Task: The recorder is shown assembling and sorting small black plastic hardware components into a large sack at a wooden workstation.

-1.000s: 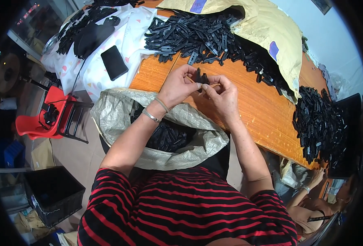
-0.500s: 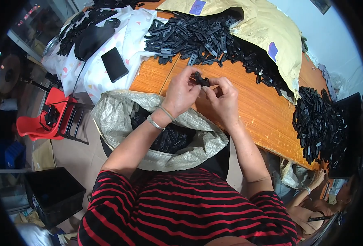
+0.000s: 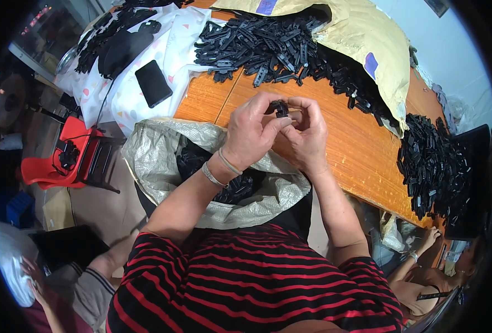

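Between my fingertips is a small black plastic part [image 3: 280,107], partly covered by the fingers. My left hand [image 3: 251,129] pinches it from the left, thumb in front. From the other side my right hand [image 3: 308,133] closes thumb and fingers on the same part. Both hands are above the near edge of the wooden table [image 3: 340,152]. Below my left forearm, a pale woven sack [image 3: 154,161] stands open with dark contents inside. A large heap of black plastic parts [image 3: 257,47] lies on the table beyond my hands.
A yellowish paper sack [image 3: 362,39] spills parts on the table. Another pile [image 3: 432,166] sits at right, near a person's hand [image 3: 432,238]. At left are a phone [image 3: 154,84], a red chair [image 3: 63,152] and a black crate [image 3: 68,244]; another person holds a white bag [image 3: 13,263].
The black part has been turned more upright, and my hands have come closer together around it. At lower left, another person with a white bag has come into view beside the crate.
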Demonstrator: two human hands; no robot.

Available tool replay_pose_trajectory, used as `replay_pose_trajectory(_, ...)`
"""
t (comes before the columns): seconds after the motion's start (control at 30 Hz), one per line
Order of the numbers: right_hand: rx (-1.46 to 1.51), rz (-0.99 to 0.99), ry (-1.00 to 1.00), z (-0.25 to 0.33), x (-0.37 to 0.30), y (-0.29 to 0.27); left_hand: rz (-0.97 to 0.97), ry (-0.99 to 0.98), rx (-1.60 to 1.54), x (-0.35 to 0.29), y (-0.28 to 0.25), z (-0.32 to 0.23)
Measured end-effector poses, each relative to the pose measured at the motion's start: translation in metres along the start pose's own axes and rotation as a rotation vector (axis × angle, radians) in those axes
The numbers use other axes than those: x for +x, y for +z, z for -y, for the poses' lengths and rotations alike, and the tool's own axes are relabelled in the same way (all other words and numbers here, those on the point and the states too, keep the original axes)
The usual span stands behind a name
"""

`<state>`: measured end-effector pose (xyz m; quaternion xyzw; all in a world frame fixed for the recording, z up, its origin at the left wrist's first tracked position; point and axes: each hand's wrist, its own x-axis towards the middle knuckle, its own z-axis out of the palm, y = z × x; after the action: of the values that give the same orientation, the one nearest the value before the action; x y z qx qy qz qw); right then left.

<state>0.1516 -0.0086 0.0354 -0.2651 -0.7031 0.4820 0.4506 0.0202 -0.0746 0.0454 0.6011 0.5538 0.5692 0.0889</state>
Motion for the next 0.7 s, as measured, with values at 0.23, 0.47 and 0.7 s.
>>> replay_pose_trajectory(0.23,-0.132,0.064,-0.006,-0.008,-0.004,-0.005,-0.013,-0.02,-0.07,-0.006,0.002,-0.007)
replay_pose_trajectory(0.47,-0.251,0.003,-0.1,-0.007,-0.008,-0.002,0.024,-0.002,0.003,-0.005,0.001,-0.007)
replay_pose_trajectory(0.7,-0.392,-0.004,-0.142,0.0,-0.002,-0.003,-0.014,-0.109,-0.177,-0.009,0.003,-0.008)
